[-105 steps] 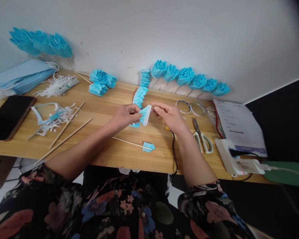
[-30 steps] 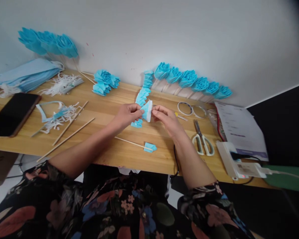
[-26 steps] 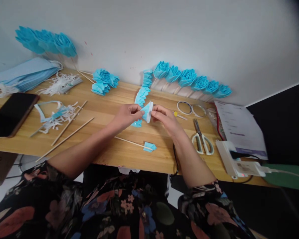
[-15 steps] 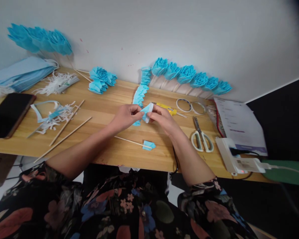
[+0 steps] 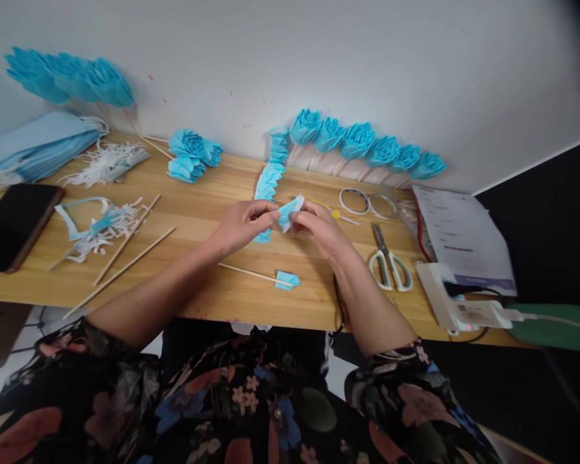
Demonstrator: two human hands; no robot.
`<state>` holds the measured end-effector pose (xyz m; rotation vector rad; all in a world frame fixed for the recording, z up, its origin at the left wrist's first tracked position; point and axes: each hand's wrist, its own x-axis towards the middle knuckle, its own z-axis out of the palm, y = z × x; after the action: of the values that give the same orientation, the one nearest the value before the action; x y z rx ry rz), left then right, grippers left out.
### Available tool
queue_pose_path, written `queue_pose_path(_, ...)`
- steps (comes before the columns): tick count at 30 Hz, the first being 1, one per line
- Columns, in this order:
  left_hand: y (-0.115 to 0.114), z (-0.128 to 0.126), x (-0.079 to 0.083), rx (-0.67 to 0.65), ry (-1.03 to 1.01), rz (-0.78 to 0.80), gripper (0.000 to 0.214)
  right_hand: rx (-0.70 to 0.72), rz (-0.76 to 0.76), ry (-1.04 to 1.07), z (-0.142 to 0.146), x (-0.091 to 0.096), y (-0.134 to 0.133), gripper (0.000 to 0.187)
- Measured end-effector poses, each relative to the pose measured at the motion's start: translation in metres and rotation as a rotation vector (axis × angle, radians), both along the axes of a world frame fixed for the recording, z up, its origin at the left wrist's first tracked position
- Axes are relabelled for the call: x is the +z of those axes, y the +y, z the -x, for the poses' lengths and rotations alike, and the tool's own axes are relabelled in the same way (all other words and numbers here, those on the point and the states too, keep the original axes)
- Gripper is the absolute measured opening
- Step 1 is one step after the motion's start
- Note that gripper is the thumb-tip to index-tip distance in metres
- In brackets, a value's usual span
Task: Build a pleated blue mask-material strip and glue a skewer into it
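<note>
Two bare sticks (image 5: 127, 240) lay leftmost; the left hand (image 5: 245, 222) pinched one end of a folded blue piece (image 5: 290, 211) above the table (image 5: 198, 206); the right hand's (image 5: 321, 227) fingertips, partly hidden, seemingly pinched its pale edge; scissors (image 5: 383, 245) lay beyond.

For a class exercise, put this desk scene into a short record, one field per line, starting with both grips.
Left grip: pinches left side of piece
Right grip: pinches right side of piece
Piece colour: blue and white
Strip: blue, pleated, partly hidden by left grip
Stick: blue scrap at its right end
Scissors: right of right grip
Yellow tool: partly hidden by right grip
Phone: far left, screen dark
</note>
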<state>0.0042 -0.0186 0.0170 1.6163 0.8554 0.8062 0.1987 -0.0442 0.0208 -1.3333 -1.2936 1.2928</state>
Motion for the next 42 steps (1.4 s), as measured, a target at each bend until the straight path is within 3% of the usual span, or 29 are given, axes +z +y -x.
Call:
queue_pose_path(4,-0.001,-0.001,0.001,0.043,-0.041,-0.001,0.032,0.012,0.018,0.03,0.002,-0.001,0.0,0.024)
queue_pose_path(9,0.0,-0.004,-0.005,0.045,-0.084,0.082,0.022,0.037,0.022,0.029,0.006,-0.003,-0.003,0.024)
queue_pose_path(13,0.004,-0.004,-0.007,0.146,-0.128,0.157,0.019,0.073,0.015,0.086,0.0,0.0,-0.003,0.032)
queue_pose_path(17,0.005,-0.003,-0.003,0.217,-0.152,0.212,0.02,-0.04,-0.044,0.141,-0.008,0.001,0.0,0.043)
queue_pose_path(23,0.003,-0.004,-0.001,0.176,-0.16,0.228,0.02,-0.15,-0.104,0.085,-0.009,-0.005,0.003,0.049)
queue_pose_path(42,0.004,-0.003,-0.008,0.037,-0.122,0.27,0.018,-0.159,-0.131,0.091,-0.001,-0.008,0.002,0.034)
